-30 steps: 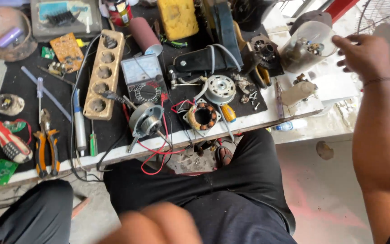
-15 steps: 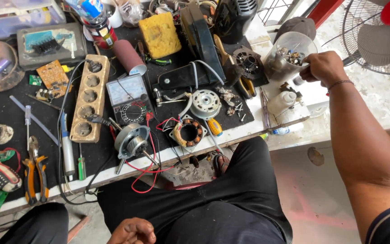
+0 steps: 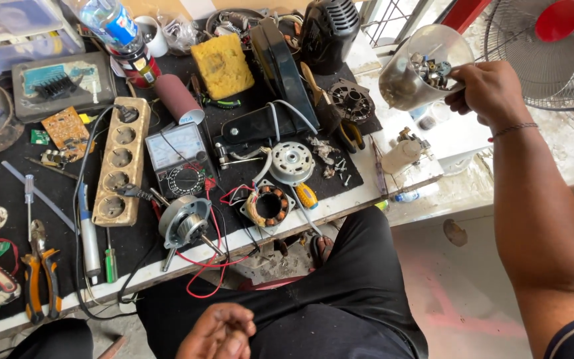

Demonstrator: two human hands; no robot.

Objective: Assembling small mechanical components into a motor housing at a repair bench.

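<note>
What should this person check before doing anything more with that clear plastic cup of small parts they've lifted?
1. Right hand grips the clear plastic cup: ok.
2. Cup level: not ok, it is tilted on its side.
3. Small metal parts inside the cup: ok, none seen spilling.
4. Left hand free: ok, resting open on the lap.
5. Bench space below the cup: not ok, a small white bottle stands there.
6. Cup free of cracks: cannot tell.

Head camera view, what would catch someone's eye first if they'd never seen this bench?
Probably the clear plastic jar of small metal parts, held tilted in the right hand above the bench's far right end. Next, the analog multimeter mid-bench on the black mat, with red wires and an open motor stator beside it. The left hand rests empty over the lap.
</note>
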